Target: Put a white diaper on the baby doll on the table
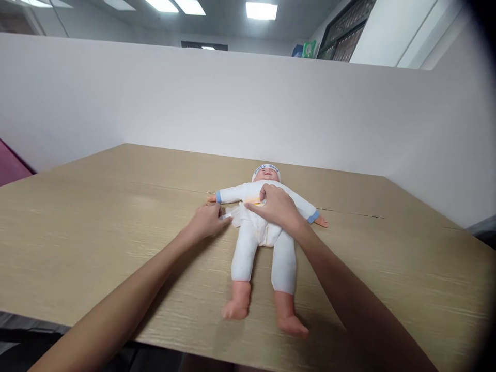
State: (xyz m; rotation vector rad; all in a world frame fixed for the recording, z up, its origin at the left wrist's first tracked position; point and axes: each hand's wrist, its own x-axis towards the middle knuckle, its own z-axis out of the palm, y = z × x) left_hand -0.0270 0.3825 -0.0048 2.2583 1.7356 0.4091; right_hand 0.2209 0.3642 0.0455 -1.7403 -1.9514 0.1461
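A baby doll (284, 261) in a white suit with blue cuffs and a white cap lies on its back, feet toward me. Around its hips is a white diaper (265, 235); a side flap of it stretches out to the left. My left hand (207, 219) pinches the end of that flap beside the doll's hip. Over the doll's belly, my right hand (277, 204) has its thumb and fingers curled at the diaper's front waist edge, partly hiding it. Whether the right fingers grip the edge itself is hard to make out.
The doll rests on a wide wood-grain table (96, 222). Behind the table rises a white partition wall (194, 98). A pink surface (13, 165) shows at the far left, and a green package (309, 49) stands beyond the partition.
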